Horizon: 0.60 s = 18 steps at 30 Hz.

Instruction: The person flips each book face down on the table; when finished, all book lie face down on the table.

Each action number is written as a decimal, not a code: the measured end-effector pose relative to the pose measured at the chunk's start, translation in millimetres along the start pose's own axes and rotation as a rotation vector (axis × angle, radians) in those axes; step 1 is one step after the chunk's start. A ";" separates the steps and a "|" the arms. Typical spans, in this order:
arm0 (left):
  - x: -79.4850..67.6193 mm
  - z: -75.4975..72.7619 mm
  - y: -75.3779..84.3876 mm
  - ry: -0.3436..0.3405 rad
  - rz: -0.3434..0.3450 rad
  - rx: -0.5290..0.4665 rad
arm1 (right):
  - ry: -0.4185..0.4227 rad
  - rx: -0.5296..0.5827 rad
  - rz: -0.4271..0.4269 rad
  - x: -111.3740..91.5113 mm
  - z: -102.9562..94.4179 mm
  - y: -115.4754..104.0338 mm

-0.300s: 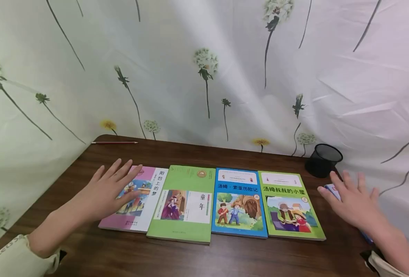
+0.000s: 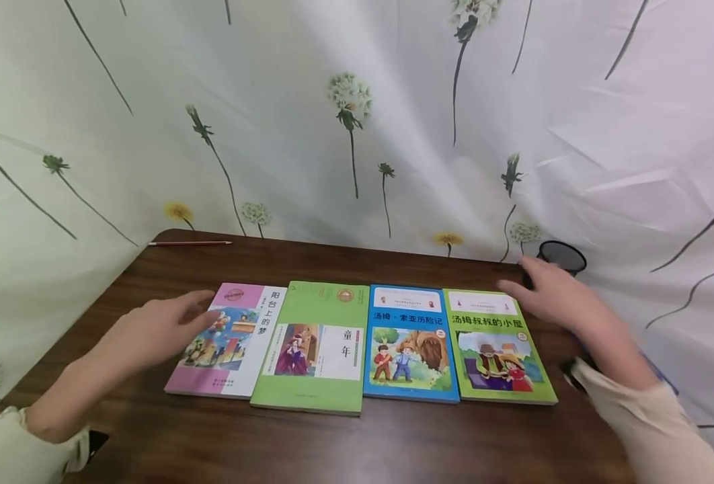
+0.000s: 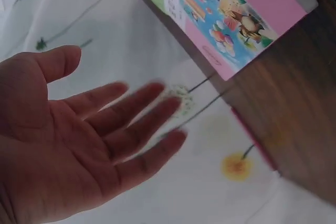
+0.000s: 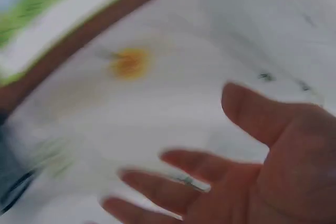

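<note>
head: 4 books (image 2: pixel 347 363), table (image 2: pixel 405 437), flowered cloth (image 2: pixel 284 148)

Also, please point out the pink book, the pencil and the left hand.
Pink book (image 2: pixel 222 339): head view, on the cover picture.
Pencil (image 2: pixel 190 243): head view, mid-shaft.
Left hand (image 2: pixel 151 331): head view, back of the hand.

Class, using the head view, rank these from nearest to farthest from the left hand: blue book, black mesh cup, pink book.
1. Pink book: leftmost in the row, beside the left hand.
2. Blue book: third from the left.
3. Black mesh cup: at the back right.
</note>
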<state>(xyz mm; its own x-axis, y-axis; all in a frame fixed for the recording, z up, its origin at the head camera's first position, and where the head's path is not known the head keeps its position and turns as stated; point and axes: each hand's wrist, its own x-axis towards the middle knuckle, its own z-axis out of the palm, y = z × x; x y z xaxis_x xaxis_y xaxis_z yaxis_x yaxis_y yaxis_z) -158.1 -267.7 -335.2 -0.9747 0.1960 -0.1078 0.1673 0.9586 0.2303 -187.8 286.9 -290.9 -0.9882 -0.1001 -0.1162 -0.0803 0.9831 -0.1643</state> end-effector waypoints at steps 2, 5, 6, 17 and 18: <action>1.7 -3.2 -6.5 -0.058 -0.060 -0.082 | -0.071 0.018 -0.070 24.1 -6.5 -34.7; 0.9 -3.0 -17.1 -0.111 -0.095 -0.167 | -0.151 0.040 -0.145 59.8 -3.9 -86.2; -0.1 -2.4 -21.0 -0.127 -0.105 -0.196 | -0.168 0.044 -0.173 71.3 0.1 -102.8; -20.3 22.9 -72.8 -0.278 -0.219 -0.399 | -0.391 0.443 -0.346 138.0 76.5 -248.5; -23.2 25.3 -74.6 -0.293 -0.230 -0.438 | -0.404 0.482 -0.356 138.2 82.7 -259.0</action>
<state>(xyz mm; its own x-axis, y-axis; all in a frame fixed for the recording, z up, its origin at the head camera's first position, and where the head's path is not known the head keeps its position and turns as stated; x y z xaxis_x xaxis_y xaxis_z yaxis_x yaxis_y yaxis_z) -144.2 -338.5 -374.3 -0.8866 0.1009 -0.4514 -0.1823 0.8207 0.5415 -292.7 5.8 -345.5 -0.7798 -0.5420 -0.3133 -0.2292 0.7129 -0.6628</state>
